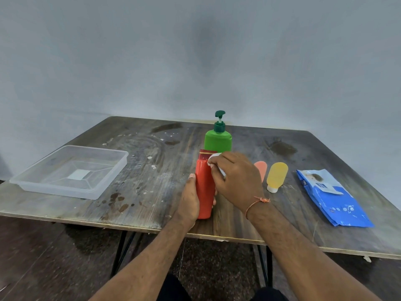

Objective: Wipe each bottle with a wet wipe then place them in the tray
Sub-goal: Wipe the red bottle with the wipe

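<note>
left hand [191, 197] wraps the red bottle [204, 187] upright at the counter [152, 181] front, right hand [236, 179] fingers pinching the wet wipe [214, 157] near the cap. best rotate it, covering all sides; tray [71, 170] waits empty.

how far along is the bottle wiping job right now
Done: nothing; the tray holds no bottles. In hand: the left hand grips the red bottle while the right hand rubs it with a wet wipe. Left: green pump bottle, yellow bottle, orange bottle.
</note>
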Motion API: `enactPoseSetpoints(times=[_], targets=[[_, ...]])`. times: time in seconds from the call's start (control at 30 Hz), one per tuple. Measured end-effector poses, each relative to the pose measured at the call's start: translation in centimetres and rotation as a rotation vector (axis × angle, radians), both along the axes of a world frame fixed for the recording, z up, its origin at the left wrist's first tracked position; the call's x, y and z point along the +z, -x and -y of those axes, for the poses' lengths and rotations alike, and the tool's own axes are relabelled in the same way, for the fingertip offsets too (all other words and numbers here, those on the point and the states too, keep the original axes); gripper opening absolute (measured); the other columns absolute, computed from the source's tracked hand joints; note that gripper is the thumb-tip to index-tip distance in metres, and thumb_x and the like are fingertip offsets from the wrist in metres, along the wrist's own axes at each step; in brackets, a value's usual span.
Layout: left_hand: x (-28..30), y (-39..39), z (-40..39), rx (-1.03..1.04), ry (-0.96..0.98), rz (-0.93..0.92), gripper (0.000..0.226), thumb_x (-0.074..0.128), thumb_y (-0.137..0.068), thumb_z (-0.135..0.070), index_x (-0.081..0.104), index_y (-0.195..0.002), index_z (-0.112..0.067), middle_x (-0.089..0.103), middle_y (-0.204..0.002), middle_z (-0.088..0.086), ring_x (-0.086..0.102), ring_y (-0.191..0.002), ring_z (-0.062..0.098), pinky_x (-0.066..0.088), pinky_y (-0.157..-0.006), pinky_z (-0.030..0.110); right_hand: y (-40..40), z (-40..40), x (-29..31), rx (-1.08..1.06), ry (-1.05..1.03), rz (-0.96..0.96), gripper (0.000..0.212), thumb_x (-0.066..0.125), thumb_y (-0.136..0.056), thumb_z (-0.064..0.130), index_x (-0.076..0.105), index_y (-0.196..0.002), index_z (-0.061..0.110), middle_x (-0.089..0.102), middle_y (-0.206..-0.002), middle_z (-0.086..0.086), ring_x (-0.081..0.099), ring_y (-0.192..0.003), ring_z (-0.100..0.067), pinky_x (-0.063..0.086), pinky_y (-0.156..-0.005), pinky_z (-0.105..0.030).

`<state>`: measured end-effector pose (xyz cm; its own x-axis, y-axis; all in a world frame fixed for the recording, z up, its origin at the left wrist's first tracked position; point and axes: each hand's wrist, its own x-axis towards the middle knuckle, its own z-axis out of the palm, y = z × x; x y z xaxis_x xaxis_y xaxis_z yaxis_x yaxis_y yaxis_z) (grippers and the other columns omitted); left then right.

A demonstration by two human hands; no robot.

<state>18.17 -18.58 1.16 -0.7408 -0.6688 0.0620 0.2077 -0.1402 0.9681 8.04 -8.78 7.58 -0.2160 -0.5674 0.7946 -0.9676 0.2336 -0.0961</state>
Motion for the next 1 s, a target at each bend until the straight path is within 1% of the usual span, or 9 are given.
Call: enactPoseSetpoints(times=[0.13,0.3,0.5,0.57,0.67,0.73,0.8,0.93,1.0], targets=[[0.2,0.1,-0.3,0.029,0.006,-0.004,0.077,0.011,-0.114,-0.043,0.073,-0.100,0.001,0.067,-0.075,0.029,0.064,-0.063,0.029,0.054,-0.061,0.036,-0.4,-0.3,0.0,0.115,-0.058,-0.075,0.012,0.067,-0.096,0.025,0.078,-0.100,0.025,0.073,-0.099,0.008,0.065,-0.088,-0.022,0.053,-0.076,-0.038],[0.2,0.1,-0.2,0.023,0.018,0.006,0.074,0.012,-0.114,-0.042,0.070,-0.105,0.003,0.068,-0.074,0.023,0.064,-0.062,0.025,0.054,-0.058,0.034,-0.2,-0.1,-0.1,0.029,-0.019,-0.036,0.012,0.066,-0.098,0.025,0.078,-0.101,0.024,0.074,-0.100,0.007,0.066,-0.090,-0.022,0.055,-0.073,-0.041],[0.5,0.1,-0.7,0.051,0.035,-0.054,0.064,0.016,-0.116,-0.033,0.072,-0.099,-0.009,0.070,-0.086,0.028,0.066,-0.074,0.031,0.056,-0.068,0.039,-0.8,-0.3,-0.1,0.094,-0.073,-0.103,0.012,0.066,-0.096,0.026,0.077,-0.100,0.022,0.073,-0.097,0.005,0.063,-0.087,-0.022,0.053,-0.075,-0.038],[0.3,0.4,-0.5,0.043,0.037,-0.041,0.064,0.016,-0.115,-0.035,0.070,-0.100,-0.006,0.067,-0.081,0.028,0.063,-0.068,0.030,0.052,-0.067,0.039,-0.7,-0.2,0.2,0.050,-0.050,-0.079,0.012,0.066,-0.096,0.025,0.077,-0.100,0.021,0.073,-0.098,0.004,0.064,-0.088,-0.022,0.055,-0.075,-0.040],[0.1,0.4,-0.4,0.041,0.054,-0.032,0.065,0.019,-0.113,-0.044,0.070,-0.101,-0.006,0.069,-0.080,0.024,0.066,-0.070,0.027,0.054,-0.066,0.039,-1.0,0.2,0.2,0.044,-0.040,-0.071,0.013,0.066,-0.099,0.024,0.077,-0.104,0.021,0.073,-0.102,0.004,0.063,-0.088,-0.023,0.054,-0.075,-0.039],[0.3,0.2,-0.5,0.045,0.064,-0.060,0.059,0.018,-0.116,-0.036,0.069,-0.107,-0.007,0.075,-0.087,0.016,0.071,-0.081,0.024,0.059,-0.071,0.034,-1.2,0.2,0.0,0.084,-0.076,-0.100,0.013,0.065,-0.099,0.026,0.077,-0.103,0.022,0.072,-0.099,0.005,0.062,-0.085,-0.022,0.052,-0.076,-0.039],[0.6,0.1,-0.8,0.040,0.081,-0.073,0.054,0.016,-0.116,-0.025,0.067,-0.112,-0.008,0.077,-0.088,0.008,0.073,-0.084,0.015,0.060,-0.074,0.027,-1.2,0.0,0.0,0.082,-0.094,-0.115,0.013,0.065,-0.097,0.029,0.077,-0.098,0.022,0.072,-0.095,0.005,0.063,-0.083,-0.022,0.053,-0.074,-0.041],[0.3,0.1,-0.7,0.035,0.108,-0.055,0.056,0.016,-0.115,-0.034,0.066,-0.113,-0.007,0.074,-0.077,0.006,0.069,-0.071,0.015,0.056,-0.062,0.025,-1.0,0.3,0.6,-0.008,-0.049,-0.070,0.014,0.065,-0.097,0.028,0.077,-0.099,0.021,0.073,-0.097,0.003,0.064,-0.085,-0.023,0.055,-0.071,-0.042],[0.4,0.1,-0.7,0.046,0.101,-0.056,0.056,0.016,-0.116,-0.031,0.067,-0.110,-0.008,0.073,-0.075,0.007,0.066,-0.070,0.019,0.056,-0.060,0.027,-1.2,0.4,0.7,0.011,-0.060,-0.075,0.015,0.064,-0.099,0.027,0.077,-0.104,0.021,0.073,-0.100,0.003,0.064,-0.086,-0.023,0.054,-0.072,-0.041]])
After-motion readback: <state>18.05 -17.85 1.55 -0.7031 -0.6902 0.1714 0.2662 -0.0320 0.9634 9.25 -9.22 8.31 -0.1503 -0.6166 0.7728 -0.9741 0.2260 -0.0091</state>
